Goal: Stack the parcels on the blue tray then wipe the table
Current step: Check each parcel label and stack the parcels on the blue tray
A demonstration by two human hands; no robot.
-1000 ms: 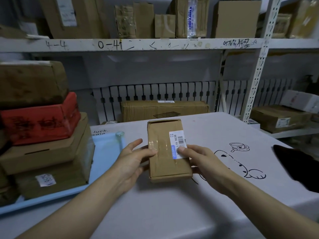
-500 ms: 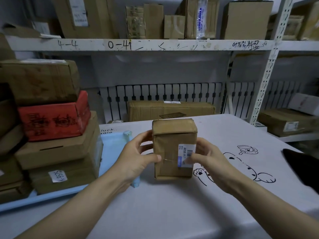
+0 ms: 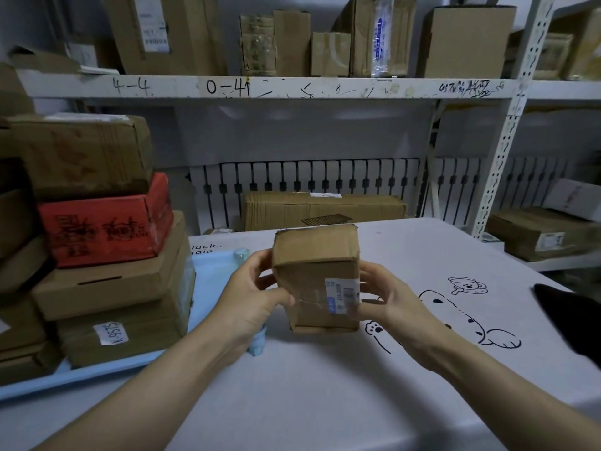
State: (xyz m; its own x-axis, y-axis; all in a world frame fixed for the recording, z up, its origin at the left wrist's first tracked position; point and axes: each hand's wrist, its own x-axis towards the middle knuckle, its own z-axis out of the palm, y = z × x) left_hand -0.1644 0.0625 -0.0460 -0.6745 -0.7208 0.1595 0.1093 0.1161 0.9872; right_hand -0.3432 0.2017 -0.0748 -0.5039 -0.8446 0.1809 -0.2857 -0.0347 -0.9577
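A small brown parcel [image 3: 315, 271] with a white barcode label is held upright above the white table [image 3: 325, 385]. My left hand [image 3: 257, 294] grips its left side, thumb across the front. My right hand [image 3: 387, 297] grips its right side at the label. To the left lies the blue tray [image 3: 211, 271], carrying a stack of parcels: a red box [image 3: 107, 226] between brown cardboard boxes [image 3: 110, 288].
A black cloth [image 3: 572, 320] lies at the table's right edge. Cartoon drawings mark the table top. White shelving behind and to the right holds many cardboard boxes; a long flat box [image 3: 322, 209] stands behind the table's far edge.
The parcel lay flat on the table; both hands have tipped it upright and lifted it. The view has shifted slightly to the left.
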